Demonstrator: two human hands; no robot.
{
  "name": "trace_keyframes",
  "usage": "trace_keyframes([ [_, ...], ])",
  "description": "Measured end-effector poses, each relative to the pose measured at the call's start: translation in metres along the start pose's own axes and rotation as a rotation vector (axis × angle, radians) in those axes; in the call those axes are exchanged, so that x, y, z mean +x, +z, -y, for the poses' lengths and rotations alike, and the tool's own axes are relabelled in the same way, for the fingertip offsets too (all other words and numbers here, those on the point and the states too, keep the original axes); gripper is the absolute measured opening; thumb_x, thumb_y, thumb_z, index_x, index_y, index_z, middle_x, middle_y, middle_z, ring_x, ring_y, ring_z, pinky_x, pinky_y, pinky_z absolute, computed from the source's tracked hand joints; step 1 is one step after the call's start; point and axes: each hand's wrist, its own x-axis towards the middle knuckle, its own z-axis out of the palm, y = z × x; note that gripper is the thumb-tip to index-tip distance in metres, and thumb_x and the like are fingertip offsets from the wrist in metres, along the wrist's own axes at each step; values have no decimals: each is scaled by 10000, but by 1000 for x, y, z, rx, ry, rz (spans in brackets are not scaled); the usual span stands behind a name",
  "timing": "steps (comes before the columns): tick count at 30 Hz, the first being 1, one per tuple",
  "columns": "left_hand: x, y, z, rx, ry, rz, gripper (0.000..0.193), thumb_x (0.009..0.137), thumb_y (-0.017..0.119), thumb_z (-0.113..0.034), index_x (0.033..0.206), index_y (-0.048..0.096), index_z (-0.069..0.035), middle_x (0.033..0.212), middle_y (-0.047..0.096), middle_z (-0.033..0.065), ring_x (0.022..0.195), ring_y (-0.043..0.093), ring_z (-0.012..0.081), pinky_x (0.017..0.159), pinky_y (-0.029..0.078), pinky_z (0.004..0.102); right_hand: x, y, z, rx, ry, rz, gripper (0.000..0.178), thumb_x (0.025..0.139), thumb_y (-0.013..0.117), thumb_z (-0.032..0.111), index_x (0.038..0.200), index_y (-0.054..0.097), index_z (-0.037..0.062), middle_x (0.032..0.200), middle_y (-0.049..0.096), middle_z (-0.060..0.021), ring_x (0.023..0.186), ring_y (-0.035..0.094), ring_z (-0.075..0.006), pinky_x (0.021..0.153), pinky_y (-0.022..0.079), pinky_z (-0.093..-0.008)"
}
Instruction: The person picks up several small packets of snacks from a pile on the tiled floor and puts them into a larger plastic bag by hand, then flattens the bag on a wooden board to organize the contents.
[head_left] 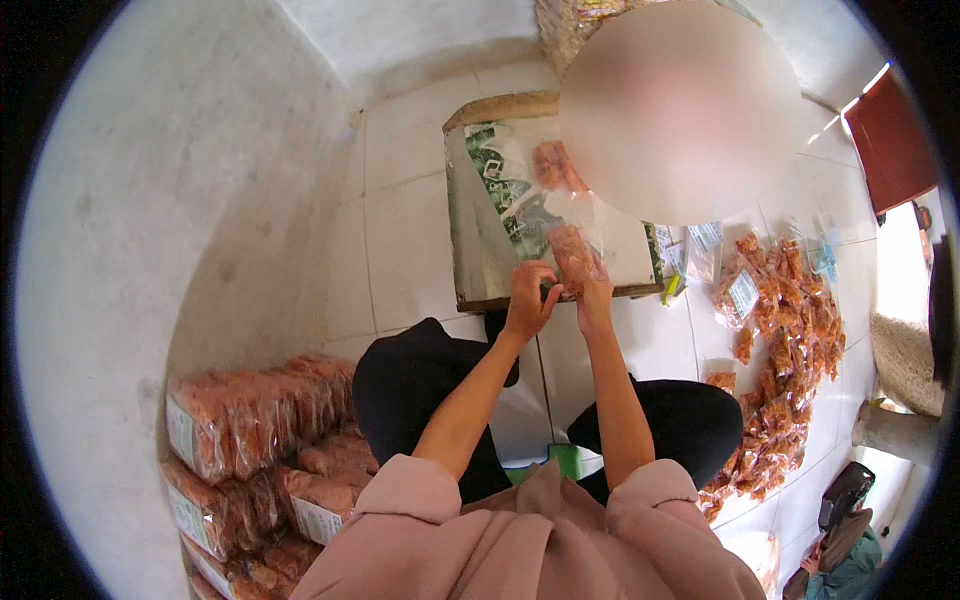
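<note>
A clear plastic packet of orange-brown snack food point(571, 252) lies at the near edge of a low table point(640, 250). My right hand point(596, 298) grips its near right side. My left hand point(530, 298) is curled at its near left corner, thumb and forefinger closing on the plastic; their exact contact is too small to tell. Farther back on the table rests a second orange-brown packet point(556, 165), partly covered by a blurred round patch. Beneath both packets spreads a green and white printed sheet point(500, 180).
Large bagged bundles of packets point(250, 415) are stacked by the wall on the left. Many small filled packets point(780, 350) cover the tiled floor on the right. Near the table's right corner lie a yellow-green tool point(671, 290) and clear labelled bags point(703, 250). Another person point(850, 550) sits at the lower right.
</note>
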Motion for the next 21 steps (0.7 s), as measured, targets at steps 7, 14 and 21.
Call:
trace_keyframes([
  [7, 100, -3, 94, -128, -558, -160, 402, 934, 369, -335, 1200, 442, -42, 1162, 433, 116, 1054, 410, 251, 918, 315, 351, 14, 33, 8, -209, -110, 56, 581, 742, 666, 82, 1257, 406, 18, 1139, 502, -81, 965, 518, -154, 789, 436, -257],
  [14, 98, 10, 124, -533, -914, 51, 586, 893, 368, -507, 1307, 365, -92, 1343, 335, 107, 1188, 371, 231, 1007, 267, 347, 65, 48, -12, -290, -222, 188, 610, 751, 658, 167, 1274, 387, 10, 1236, 456, -91, 1120, 435, -184, 920, 360, -285],
  [21, 101, 5, 91, -808, -959, 68, 856, 797, 601, -449, 1399, 67, -160, 1343, 306, 138, 1220, 342, 252, 933, 379, 370, 103, 57, -7, -445, -211, 308, 503, 794, 589, 112, 1256, 415, 16, 1253, 442, -90, 1131, 431, -181, 929, 357, -289],
])
